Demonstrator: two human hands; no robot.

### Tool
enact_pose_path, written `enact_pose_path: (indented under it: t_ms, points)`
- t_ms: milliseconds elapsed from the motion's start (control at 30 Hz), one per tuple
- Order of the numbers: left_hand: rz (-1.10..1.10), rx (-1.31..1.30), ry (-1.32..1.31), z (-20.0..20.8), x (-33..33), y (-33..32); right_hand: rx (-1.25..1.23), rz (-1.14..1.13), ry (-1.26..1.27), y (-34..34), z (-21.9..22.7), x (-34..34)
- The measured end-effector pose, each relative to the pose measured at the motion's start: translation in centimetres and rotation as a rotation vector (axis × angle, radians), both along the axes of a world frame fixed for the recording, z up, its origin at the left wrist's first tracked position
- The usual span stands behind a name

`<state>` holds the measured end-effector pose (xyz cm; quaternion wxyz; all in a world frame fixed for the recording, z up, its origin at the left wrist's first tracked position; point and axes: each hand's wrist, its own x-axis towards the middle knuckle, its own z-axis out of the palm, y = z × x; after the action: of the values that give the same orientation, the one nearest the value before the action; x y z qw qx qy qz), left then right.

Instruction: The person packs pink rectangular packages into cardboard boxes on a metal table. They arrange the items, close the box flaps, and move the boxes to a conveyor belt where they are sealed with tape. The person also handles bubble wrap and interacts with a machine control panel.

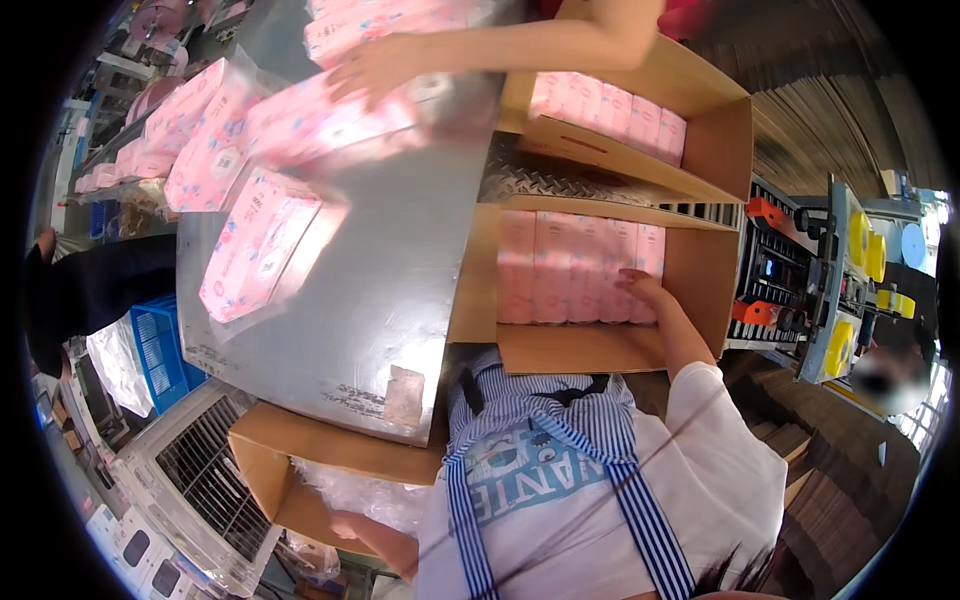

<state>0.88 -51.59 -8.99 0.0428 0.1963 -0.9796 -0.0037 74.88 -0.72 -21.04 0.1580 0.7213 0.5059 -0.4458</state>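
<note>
I judge this carton (pixel 697 285) filled with pink packs (pixel 550 260), flaps (pixel 570 350) unclosed, loose packs (pixel 255 240) remaining; the right hand (pixel 642 284) touches inside, fingers loosely open, while the left hand (pixel 355 528)'s grip I cannot tell.

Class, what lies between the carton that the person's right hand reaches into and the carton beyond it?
The head view shows a strip of patterned metal plate between the nearer carton and farther carton.

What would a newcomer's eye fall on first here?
Probably the bright pink packs lying on the metal table at upper left, under a co-worker's hand. Next, right of the table, the open cardboard box of upright pink packs, with the right hand at them.
</note>
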Motion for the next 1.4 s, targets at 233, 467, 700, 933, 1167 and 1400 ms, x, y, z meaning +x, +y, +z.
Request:
enact_pose_path:
  t_ms: [233, 467, 700, 933, 1167, 1400]
  points:
    - [-0.392, -0.06, 0.093, 3.1, 14.6, 15.8, 0.323, 0.132, -0.17, 3.8, 2.1, -6.3]
    - [-0.975, 0.219, 0.365, 6.3, 13.6, 23.7, 0.378, 0.664, -0.204, 5.4, -5.6, -3.6]
    - [-1.394, 0.112, 0.151, 9.0, 9.5, 41.3, -0.137, 0.886, -0.201, -7.8, -4.4, 4.5]
    - [-1.617, -0.134, 0.131, 8.1, 6.4, 62.4, 0.138, 0.441, -0.067, -4.4, 1.8, -3.6]
    - [-1.611, 0.154, -0.266, 12.7, 3.0, 74.0, 0.32, 0.132, 0.156, -0.9, 6.6, -13.6]
    - [-1.534, 0.127, -0.328, 11.8, 0.5, 70.3, 0.574, 0.283, 0.509, 5.2, 12.9, -26.0]
